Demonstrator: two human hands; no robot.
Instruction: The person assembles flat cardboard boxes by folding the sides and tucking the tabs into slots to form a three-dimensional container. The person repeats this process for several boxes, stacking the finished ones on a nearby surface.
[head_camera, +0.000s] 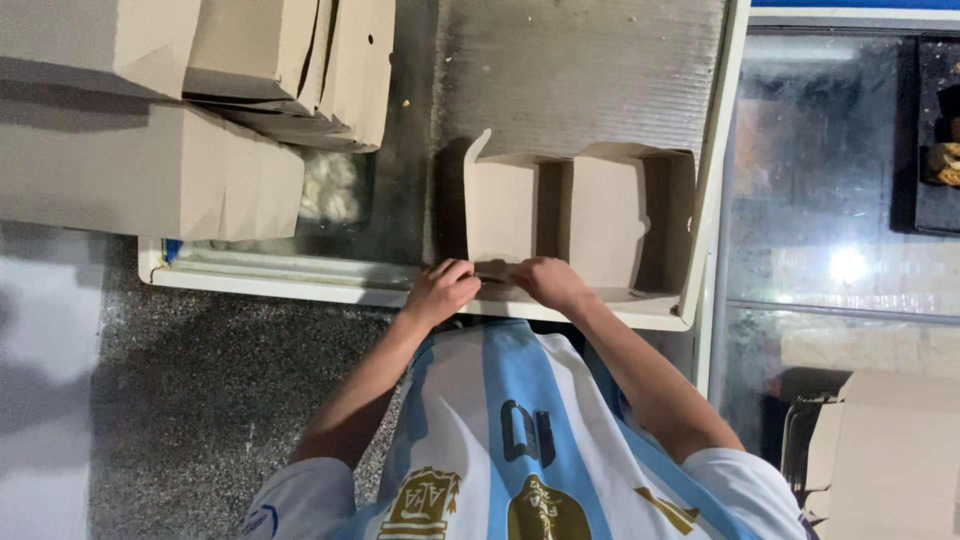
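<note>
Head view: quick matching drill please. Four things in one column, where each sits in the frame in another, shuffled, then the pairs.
Things:
1. open cardboard box
2. stack of folded boxes
3. left hand
4. glass display case

Places:
A. far right of the frame
B. upper left, on the counter
C. on the near edge of the open box, beside the right hand
D. centre, at the counter's near edge

Pairs: 1-D, 2-B, 3-C, 4-A

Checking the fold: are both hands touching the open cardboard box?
Touching. Head view shows the left hand and right hand pinching the open cardboard box's near edge.
</note>
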